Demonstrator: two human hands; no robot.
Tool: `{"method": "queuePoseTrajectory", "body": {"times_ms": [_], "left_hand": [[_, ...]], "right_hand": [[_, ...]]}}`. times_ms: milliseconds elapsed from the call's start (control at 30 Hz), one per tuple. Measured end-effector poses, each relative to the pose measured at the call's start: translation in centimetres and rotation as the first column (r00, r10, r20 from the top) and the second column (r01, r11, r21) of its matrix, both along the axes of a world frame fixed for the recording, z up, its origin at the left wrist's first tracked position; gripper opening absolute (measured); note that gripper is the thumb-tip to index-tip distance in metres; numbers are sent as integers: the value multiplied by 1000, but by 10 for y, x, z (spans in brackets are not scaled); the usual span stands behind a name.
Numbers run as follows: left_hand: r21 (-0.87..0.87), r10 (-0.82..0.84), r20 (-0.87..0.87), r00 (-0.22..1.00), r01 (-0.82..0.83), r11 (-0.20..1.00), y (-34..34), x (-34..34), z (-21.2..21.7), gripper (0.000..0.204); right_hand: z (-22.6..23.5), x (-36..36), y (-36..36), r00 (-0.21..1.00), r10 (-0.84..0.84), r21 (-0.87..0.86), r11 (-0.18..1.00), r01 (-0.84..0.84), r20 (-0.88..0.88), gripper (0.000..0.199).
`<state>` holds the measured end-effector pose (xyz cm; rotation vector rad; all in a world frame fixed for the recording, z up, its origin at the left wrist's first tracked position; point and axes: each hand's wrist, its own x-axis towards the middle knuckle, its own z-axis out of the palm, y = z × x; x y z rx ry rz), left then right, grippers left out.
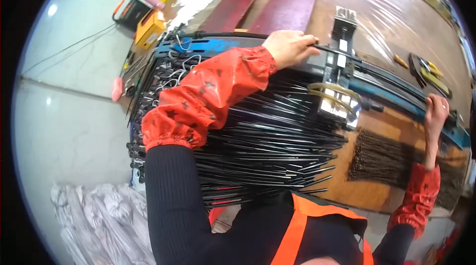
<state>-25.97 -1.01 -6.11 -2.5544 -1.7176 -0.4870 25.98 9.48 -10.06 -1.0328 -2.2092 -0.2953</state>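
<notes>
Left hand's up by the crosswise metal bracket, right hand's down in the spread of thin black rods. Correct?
No, the right hand is wrong: the head view shows it near the right end of the blue rail, away from the spread of thin black rods. The left hand is up by the crosswise metal bracket, as stated.
</notes>
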Motion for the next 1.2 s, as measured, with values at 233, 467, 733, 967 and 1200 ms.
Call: {"method": "queuePoseTrajectory", "body": {"times_ms": [233,467,733,967,1200], "left_hand": [[-9,46,180,983,-45,999,-5,-4,-9,28],[19,22,299,954,-29,999,1,8,-16,25],[-77,-51,191,980,67,995,13,5,-10,30],[11,132,-66,989,-131,991,10,18,-24,30],[16,131,-103,986,-130,991,14,16,-26,27]], "right_hand": [[-8,-7,8,1000,-19,-7,1000,19,-15,11],[-15,-9,9,997,-52,-5,999,52,-49,12],[15,-42,-43,998,-31,72,997,27,51,45],[7,-109,-118,992,84,-92,991,-93,-90,24],[-7,-142,-118,979,124,-226,961,-160,-164,28]]}}
